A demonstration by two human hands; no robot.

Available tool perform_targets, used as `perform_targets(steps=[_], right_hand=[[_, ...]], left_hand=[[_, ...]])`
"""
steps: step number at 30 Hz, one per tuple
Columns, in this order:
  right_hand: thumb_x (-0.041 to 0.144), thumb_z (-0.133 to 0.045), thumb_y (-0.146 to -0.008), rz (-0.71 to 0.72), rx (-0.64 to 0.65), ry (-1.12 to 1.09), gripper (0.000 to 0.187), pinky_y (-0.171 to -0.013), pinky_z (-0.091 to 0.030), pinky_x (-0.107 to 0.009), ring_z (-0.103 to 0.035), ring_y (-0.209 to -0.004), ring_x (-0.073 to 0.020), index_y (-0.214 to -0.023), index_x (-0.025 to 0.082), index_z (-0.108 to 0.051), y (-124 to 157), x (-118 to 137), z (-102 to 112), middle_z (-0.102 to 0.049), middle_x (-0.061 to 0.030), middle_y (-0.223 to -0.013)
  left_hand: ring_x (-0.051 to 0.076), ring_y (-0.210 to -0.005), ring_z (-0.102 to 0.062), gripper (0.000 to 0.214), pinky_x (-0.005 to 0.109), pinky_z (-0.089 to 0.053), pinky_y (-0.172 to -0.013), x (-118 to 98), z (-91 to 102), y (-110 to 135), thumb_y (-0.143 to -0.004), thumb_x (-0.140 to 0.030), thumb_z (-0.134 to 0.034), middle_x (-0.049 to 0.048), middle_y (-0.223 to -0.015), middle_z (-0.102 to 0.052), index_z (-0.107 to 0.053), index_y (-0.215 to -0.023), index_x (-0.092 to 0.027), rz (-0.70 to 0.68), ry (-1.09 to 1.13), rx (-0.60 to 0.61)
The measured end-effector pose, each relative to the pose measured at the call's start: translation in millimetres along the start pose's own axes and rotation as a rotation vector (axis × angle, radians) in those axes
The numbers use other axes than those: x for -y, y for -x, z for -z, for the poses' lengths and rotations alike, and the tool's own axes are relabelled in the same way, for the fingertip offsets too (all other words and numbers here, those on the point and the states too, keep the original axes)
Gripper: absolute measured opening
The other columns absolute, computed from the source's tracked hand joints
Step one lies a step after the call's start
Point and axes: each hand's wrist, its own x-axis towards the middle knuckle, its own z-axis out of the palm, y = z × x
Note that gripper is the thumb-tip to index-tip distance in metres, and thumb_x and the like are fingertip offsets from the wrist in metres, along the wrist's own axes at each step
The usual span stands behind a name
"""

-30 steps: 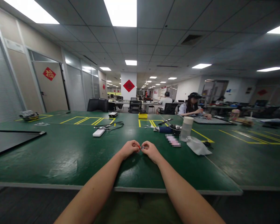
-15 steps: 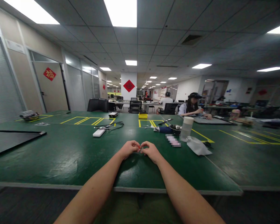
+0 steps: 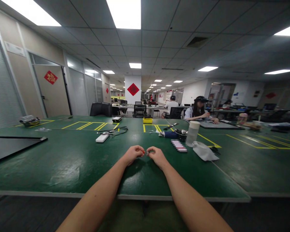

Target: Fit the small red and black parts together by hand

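Observation:
My left hand [image 3: 134,154] pinches a small orange-red piece [image 3: 143,152] between thumb and fingertips. Facing it, my right hand [image 3: 157,156] pinches a tiny pale, greyish piece [image 3: 147,153]. A narrow gap separates the two pieces, which are too small for me to tell their kind. Both hands are just above the green table [image 3: 94,174], close to its front edge, with the forearms reaching in from below.
Beyond my hands lie a white power strip [image 3: 102,138] with a black cable, a frosted container [image 3: 192,132], a white bag [image 3: 205,151], a metal bowl [image 3: 181,134] and a blue-handled item [image 3: 168,134]. A black board [image 3: 12,146] lies left. Another person [image 3: 198,111] sits at the far right.
My hands have moved slightly apart. The orange-red piece and the pale piece, close together before, now have a visible gap between them.

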Motion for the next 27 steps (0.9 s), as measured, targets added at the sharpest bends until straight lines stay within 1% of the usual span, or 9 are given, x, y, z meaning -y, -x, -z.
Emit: perform_targets(steps=[3,7,10,13,17,21,27], right_hand=[[0.015,-0.050,-0.062,-0.002,0.022,0.019,0.023,-0.055,-0.043,-0.024,-0.059,-0.058,-0.0144,-0.081,0.015,-0.064,1,2,0,-0.065,-0.0017,-0.066],[0.015,-0.049,-0.063,-0.028,0.030,0.020,0.021,-0.052,-0.040,-0.024,-0.054,-0.052,-0.0125,-0.078,0.015,-0.064,4,7,-2,-0.061,0.0008,-0.058],[0.016,-0.051,-0.063,-0.039,0.047,-0.008,0.020,-0.054,-0.042,-0.024,-0.055,-0.053,-0.0126,-0.079,0.016,-0.062,4,8,-3,-0.062,0.0007,-0.060],[0.017,-0.054,-0.062,-0.049,0.069,-0.057,0.020,-0.057,-0.044,-0.025,-0.058,-0.058,-0.0138,-0.081,0.016,-0.060,4,7,-3,-0.064,-0.0003,-0.065],[0.016,-0.053,-0.063,-0.040,0.052,-0.012,0.020,-0.057,-0.044,-0.025,-0.058,-0.058,-0.0138,-0.081,0.016,-0.062,2,3,-2,-0.065,-0.0002,-0.065],[0.015,-0.049,-0.064,-0.003,0.043,0.040,0.024,-0.060,-0.044,-0.025,-0.058,-0.061,-0.0139,-0.081,0.015,-0.066,1,-1,-1,-0.066,-0.0017,-0.068],[0.017,-0.050,-0.064,-0.039,0.002,0.027,0.030,-0.065,-0.046,-0.028,-0.058,-0.064,-0.0153,-0.086,0.016,-0.069,-3,-7,-2,-0.068,-0.0031,-0.075]], left_hand=[[0.010,-0.064,-0.061,0.017,0.023,-0.048,-0.066,0,0.1,0,-0.063,-0.008,-0.062,0.0041,-0.071,-0.066,-0.063,-0.080,-0.010,0.011,-0.008,0.025],[0.011,-0.063,-0.061,0.017,0.024,-0.048,-0.068,-1,-1.0,1,-0.064,-0.008,-0.060,0.0039,-0.069,-0.066,-0.065,-0.080,-0.010,0.042,-0.009,0.026],[0.011,-0.063,-0.061,0.017,0.024,-0.048,-0.068,-3,-2.5,2,-0.064,-0.008,-0.059,0.0039,-0.069,-0.067,-0.065,-0.079,-0.011,0.063,-0.020,0.030],[0.010,-0.061,-0.060,0.016,0.022,-0.047,-0.065,-4,-3.4,3,-0.064,-0.007,-0.058,0.0037,-0.068,-0.067,-0.066,-0.078,-0.010,0.056,-0.033,0.055],[0.010,-0.062,-0.060,0.015,0.022,-0.047,-0.065,-3,-2.7,2,-0.065,-0.009,-0.059,0.0043,-0.070,-0.068,-0.066,-0.078,-0.010,0.040,-0.054,0.090],[0.010,-0.061,-0.060,0.016,0.023,-0.048,-0.066,-1,-1.8,2,-0.065,-0.008,-0.060,0.0038,-0.070,-0.068,-0.066,-0.080,-0.010,0.050,-0.045,0.080],[0.011,-0.064,-0.062,0.016,0.024,-0.050,-0.067,1,-0.9,1,-0.066,-0.008,-0.060,0.0033,-0.068,-0.067,-0.066,-0.081,-0.011,0.085,-0.053,0.055]])
